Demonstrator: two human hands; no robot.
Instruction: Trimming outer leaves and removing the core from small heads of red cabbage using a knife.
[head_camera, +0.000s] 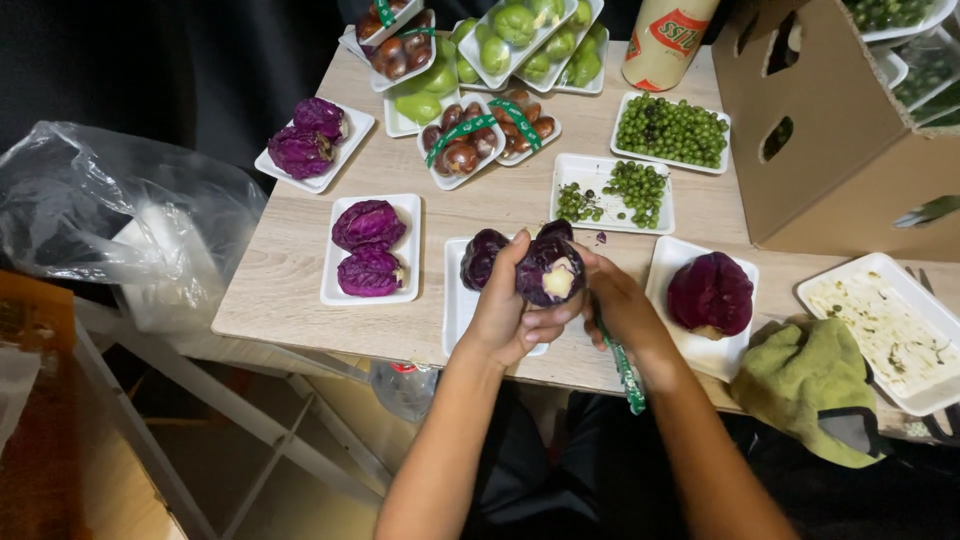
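Left hand: our left hand (503, 315) is wrapped around a small red cabbage (549, 270), fingers grasping it with its pale cut stem turned towards us, just above the near middle of the table.
Right hand: our right hand (618, 305) touches the cabbage's right side; a green-handled tool (625, 372) runs down under the palm, but we cannot tell how the fingers close on it.
Tray under the hands: a white foam tray (458, 300) holds another dark cabbage (482, 258), just left of the held one.
Right tray: a white tray (668, 270) carries one larger red cabbage (711, 294).
Left trays: a near tray (330, 265) has two cabbages; a farther one (352, 135) has two more.
Berry trays: one tray (628, 105) is full of small green berries, the nearer one (570, 170) only partly filled.
Far trays: we see brown round fruits under green bands (470, 135) and green fruits (520, 25) in trays, crowded together.
Edges: a cardboard box (830, 140) closes off the far right; a soiled tray (910, 395) and green cloth (810, 385) overhang the near right edge.
Open room: bare wood lies between the left trays and the near-left corner.
Surface: a light wood-grain table (290, 270).
Room: a clear plastic bag (110, 210) sits left of the table, against a dark backdrop.
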